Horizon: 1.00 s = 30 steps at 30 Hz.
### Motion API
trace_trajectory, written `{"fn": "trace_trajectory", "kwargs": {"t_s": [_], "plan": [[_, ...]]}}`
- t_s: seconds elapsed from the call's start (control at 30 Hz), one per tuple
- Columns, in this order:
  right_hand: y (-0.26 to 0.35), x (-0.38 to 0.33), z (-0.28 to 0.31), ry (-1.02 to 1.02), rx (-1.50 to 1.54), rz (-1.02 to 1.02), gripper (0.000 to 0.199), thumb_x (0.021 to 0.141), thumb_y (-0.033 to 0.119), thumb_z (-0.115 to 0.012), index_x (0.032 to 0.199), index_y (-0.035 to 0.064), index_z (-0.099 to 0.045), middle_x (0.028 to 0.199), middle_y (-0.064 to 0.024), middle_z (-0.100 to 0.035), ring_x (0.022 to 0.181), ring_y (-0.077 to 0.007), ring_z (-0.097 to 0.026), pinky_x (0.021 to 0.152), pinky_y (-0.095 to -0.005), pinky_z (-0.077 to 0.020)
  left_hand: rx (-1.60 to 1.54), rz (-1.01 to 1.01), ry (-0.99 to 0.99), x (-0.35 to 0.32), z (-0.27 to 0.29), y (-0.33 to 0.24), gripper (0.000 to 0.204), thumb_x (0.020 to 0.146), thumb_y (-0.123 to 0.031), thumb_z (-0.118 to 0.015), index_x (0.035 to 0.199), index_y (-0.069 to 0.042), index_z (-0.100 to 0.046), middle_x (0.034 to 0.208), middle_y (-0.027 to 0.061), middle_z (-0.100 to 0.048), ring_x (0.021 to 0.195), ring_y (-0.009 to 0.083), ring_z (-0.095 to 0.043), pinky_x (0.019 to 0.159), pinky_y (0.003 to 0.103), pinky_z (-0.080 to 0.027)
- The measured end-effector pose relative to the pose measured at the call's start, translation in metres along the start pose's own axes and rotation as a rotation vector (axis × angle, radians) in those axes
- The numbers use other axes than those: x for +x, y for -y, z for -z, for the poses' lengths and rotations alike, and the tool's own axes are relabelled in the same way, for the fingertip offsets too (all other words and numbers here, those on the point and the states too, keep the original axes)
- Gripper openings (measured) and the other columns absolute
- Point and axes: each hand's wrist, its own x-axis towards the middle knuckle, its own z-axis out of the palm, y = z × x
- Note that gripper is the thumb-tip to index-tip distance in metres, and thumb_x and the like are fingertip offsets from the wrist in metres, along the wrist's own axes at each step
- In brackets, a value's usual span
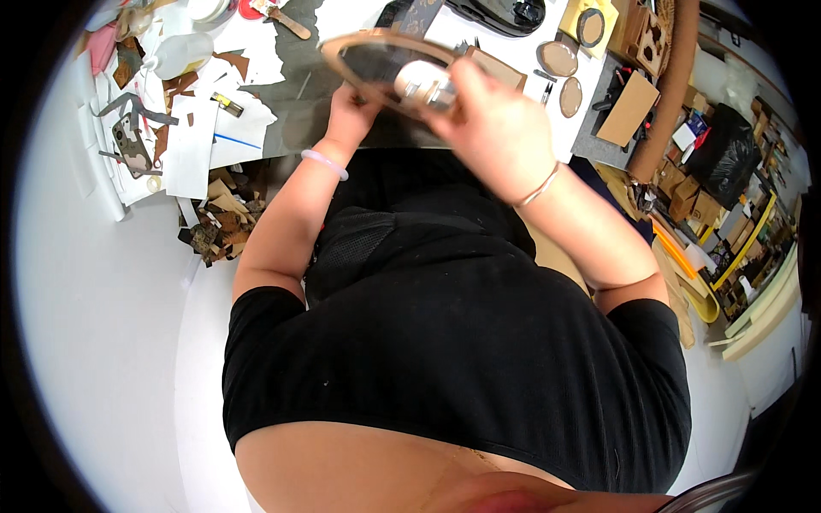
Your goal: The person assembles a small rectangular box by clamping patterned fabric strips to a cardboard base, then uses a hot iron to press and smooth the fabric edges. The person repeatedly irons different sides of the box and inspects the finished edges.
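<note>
Over the near edge of the grey work surface (295, 94), a dark, pointed-oval piece with a tan rim (340, 44) is blurred by motion. My left hand (349, 120) is closed at its near left edge, fingertips partly hidden; it seems to pinch the rim. My right hand (505, 128) is closed around a pale, cylindrical thing (415, 79) with a shiny band, held over the oval piece. Blur hides what kind of thing it is, and whether it touches the piece cannot be told.
Paper, scraps, a translucent bottle (182, 56) and a phone (130, 147) lie left. Beyond is a wooden-handled brush (289, 20). Right are small tan-rimmed ovals (558, 58), a brown board (629, 109) and a long brown roll (676, 81). Offcuts (224, 218) fill a space below the table.
</note>
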Motion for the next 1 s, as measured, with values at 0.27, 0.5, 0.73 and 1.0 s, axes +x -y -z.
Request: {"fn": "trace_trajectory", "kwargs": {"t_s": [0.27, 0.5, 0.73, 1.0], "plan": [[-0.001, 0.023, 0.008, -0.120, -0.040, 0.043, 0.042, 0.085, 0.047, -0.078, 0.094, 0.0116, -0.058, 0.069, -0.0063, -0.068, 0.063, -0.0285, -0.071, 0.052, -0.0376, -0.0556, 0.168, -0.034, -0.003, -0.007, 0.004, 0.009, 0.043, 0.087, 0.006, -0.069, 0.129, -0.002, -0.066, 0.140, 0.0128, -0.063, 0.128, 0.0246, -0.061, 0.104, 0.035, -0.050], [-0.125, 0.126, 0.049, -0.271, 0.167, -0.262, 0.047, 0.089, 0.042, -0.073, 0.114, 0.0024, -0.070, 0.108, -0.0233, -0.072, 0.099, -0.0389, -0.070, 0.087, -0.0444, -0.0549, 0.177, -0.220, -0.065, -0.004, -0.004, 0.005, 0.050, 0.083, 0.008, -0.072, 0.132, 0.000, -0.064, 0.139, 0.0158, -0.063, 0.128, 0.0262, -0.061, 0.107, 0.036, -0.047], [-0.184, 0.131, 0.000, -0.315, 0.085, -0.267, 0.048, 0.087, 0.045, -0.077, 0.124, 0.0148, -0.069, 0.098, -0.0185, -0.073, 0.089, -0.0374, -0.071, 0.083, -0.0452, -0.0559, 0.185, -0.220, -0.039, -0.006, -0.007, 0.001, 0.049, 0.082, 0.009, -0.072, 0.130, 0.000, -0.065, 0.141, 0.0157, -0.062, 0.131, 0.0269, -0.059, 0.108, 0.036, -0.047], [-0.225, 0.127, -0.045, -0.184, 0.167, -0.303, 0.048, 0.088, 0.050, -0.075, 0.115, 0.0117, -0.066, 0.096, -0.0203, -0.072, 0.091, -0.0411, -0.069, 0.081, -0.0482, -0.0539, 0.284, -0.145, -0.021, -0.009, -0.004, 0.005, 0.051, 0.083, 0.008, -0.068, 0.133, 0.001, -0.063, 0.140, 0.0149, -0.063, 0.129, 0.0266, -0.059, 0.109, 0.035, -0.044]]}}
